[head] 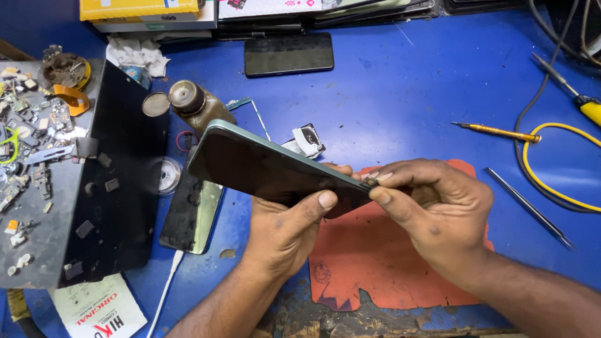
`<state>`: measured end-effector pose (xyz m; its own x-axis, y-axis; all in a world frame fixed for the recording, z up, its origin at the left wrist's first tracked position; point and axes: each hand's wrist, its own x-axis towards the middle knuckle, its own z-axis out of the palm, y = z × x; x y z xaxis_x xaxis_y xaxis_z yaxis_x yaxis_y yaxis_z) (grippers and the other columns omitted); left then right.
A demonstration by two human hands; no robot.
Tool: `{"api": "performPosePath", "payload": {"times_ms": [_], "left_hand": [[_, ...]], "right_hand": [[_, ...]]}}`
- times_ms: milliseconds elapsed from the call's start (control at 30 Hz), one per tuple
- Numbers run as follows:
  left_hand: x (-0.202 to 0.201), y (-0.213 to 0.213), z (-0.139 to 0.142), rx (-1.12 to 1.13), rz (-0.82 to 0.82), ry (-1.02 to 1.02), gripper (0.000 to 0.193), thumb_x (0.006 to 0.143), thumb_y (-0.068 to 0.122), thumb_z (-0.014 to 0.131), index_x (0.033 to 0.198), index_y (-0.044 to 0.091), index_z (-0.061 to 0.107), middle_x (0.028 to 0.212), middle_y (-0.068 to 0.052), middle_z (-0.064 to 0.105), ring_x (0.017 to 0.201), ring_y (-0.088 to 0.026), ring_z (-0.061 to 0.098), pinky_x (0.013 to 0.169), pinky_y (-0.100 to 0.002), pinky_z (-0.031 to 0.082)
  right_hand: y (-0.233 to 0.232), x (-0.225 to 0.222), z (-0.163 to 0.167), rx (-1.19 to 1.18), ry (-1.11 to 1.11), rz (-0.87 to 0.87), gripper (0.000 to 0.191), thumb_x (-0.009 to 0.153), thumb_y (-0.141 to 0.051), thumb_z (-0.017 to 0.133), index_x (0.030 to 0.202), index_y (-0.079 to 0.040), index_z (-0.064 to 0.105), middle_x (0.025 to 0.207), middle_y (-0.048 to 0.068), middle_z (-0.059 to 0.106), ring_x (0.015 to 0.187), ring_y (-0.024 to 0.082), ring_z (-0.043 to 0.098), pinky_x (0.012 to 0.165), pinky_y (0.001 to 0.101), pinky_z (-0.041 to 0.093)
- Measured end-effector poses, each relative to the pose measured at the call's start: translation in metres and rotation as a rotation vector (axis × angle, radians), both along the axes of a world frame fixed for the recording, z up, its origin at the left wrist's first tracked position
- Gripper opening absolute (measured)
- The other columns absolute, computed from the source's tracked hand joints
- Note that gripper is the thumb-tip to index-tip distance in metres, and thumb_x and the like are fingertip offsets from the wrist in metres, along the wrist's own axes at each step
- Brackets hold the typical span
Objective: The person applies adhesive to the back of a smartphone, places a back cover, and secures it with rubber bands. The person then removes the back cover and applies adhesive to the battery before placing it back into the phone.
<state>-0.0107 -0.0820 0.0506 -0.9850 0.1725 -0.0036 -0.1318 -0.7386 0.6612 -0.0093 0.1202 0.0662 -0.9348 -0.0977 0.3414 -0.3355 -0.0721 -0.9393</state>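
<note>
My left hand (289, 220) grips a dark smartphone (263, 168) with a green frame, held tilted on edge above the bench, thumb on its screen. At the phone's right end, my right hand (432, 209) pinches a small dark part (370, 183) between thumb and forefinger against the phone's top edge. Both hands are over a worn orange mat (375, 263).
Another phone (288, 54) lies face up at the back, and a phone part (191, 216) lies beside a black tray (119, 188) strewn with small parts. A brown bottle (197, 106), a yellow-handled screwdriver (498, 132), tweezers (529, 208) and yellow cable (551, 181) rest on the blue bench.
</note>
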Motion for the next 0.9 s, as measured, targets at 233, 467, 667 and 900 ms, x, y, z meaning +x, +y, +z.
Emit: {"api": "performPosePath", "payload": {"times_ms": [233,467,667,900], "left_hand": [[-0.001,-0.004,0.008,0.024,-0.032,0.038,0.022,0.094,-0.005,0.073,0.116,-0.006,0.07,0.113,-0.019,0.075,0.109,-0.029,0.072,0.104,-0.047,0.056],[-0.006,-0.007,0.01,-0.222,-0.015,0.09,0.023,0.091,-0.002,0.075,0.113,-0.004,0.069,0.106,-0.014,0.075,0.101,-0.023,0.072,0.097,-0.041,0.059],[0.004,0.002,0.013,-0.922,-0.167,0.229,0.028,0.084,0.004,0.074,0.111,0.001,0.067,0.086,-0.002,0.071,0.077,-0.01,0.061,0.072,-0.027,0.055],[-0.001,-0.011,0.022,-0.975,-0.03,0.188,0.023,0.081,0.005,0.079,0.103,0.002,0.075,0.077,-0.002,0.072,0.07,-0.008,0.063,0.065,-0.026,0.053]], "right_hand": [[0.004,-0.007,0.003,0.196,0.166,0.087,0.017,0.094,0.005,0.073,0.11,0.0,0.072,0.114,0.014,0.073,0.107,0.02,0.074,0.095,0.0305,0.063],[0.009,-0.017,0.022,0.364,0.19,0.109,0.017,0.093,0.001,0.075,0.11,0.0,0.076,0.106,0.014,0.075,0.102,0.018,0.075,0.097,0.0313,0.062],[0.019,-0.021,0.026,-0.026,-0.294,0.154,0.055,0.073,-0.011,0.081,0.125,-0.002,0.064,0.107,0.005,0.073,0.1,0.011,0.07,0.091,0.0262,0.059],[0.039,-0.031,0.004,-0.061,-0.188,0.1,0.019,0.094,0.001,0.078,0.109,0.002,0.066,0.098,0.008,0.073,0.093,0.012,0.068,0.086,0.0265,0.059]]}}
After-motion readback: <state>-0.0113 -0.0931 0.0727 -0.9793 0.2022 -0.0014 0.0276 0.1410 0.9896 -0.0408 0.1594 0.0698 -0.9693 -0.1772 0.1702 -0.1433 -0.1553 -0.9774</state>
